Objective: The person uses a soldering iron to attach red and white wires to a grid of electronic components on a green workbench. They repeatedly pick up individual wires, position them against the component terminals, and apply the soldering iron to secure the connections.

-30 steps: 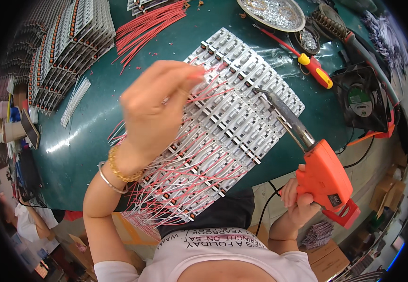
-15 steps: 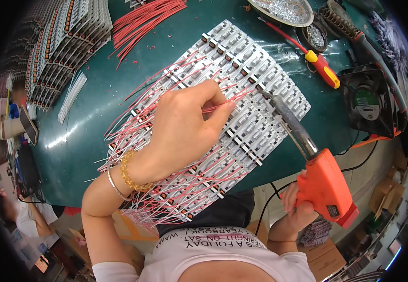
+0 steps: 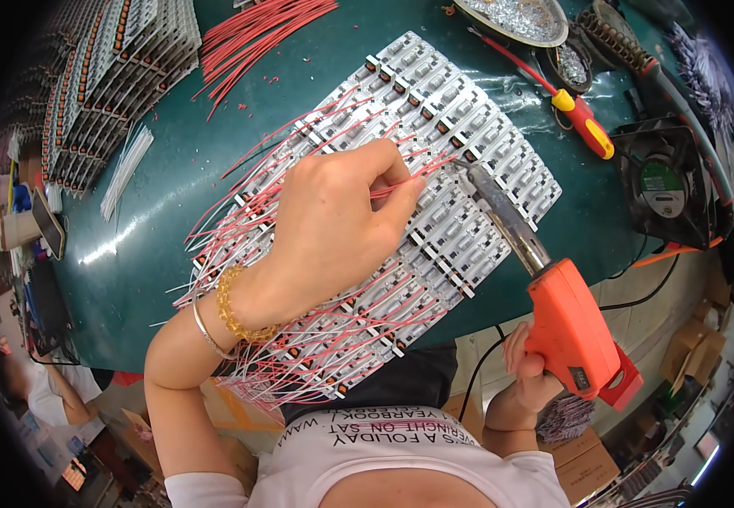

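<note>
Panel of small modules (image 3: pixel 456 233), pale grey-white and roughly oblong, lies aslant on the green table (image 3: pixel 130 284) in front of the person. Close rows of narrow, ribbed units make it up, with black and orange parts lined along the bands between them. Thin red and white wires (image 3: pixel 333 343) spread in a tangle over the panel's near and left parts, while its far right rows show bare. Above the panel's middle, the left hand (image 3: pixel 341 212) pinches a red wire (image 3: pixel 439 166) between thumb and forefinger. At the panel's right, the right hand (image 3: pixel 529 377) grips an orange soldering gun (image 3: pixel 571 326), its dark tip close to that wire; whether they touch, I cannot tell.
</note>
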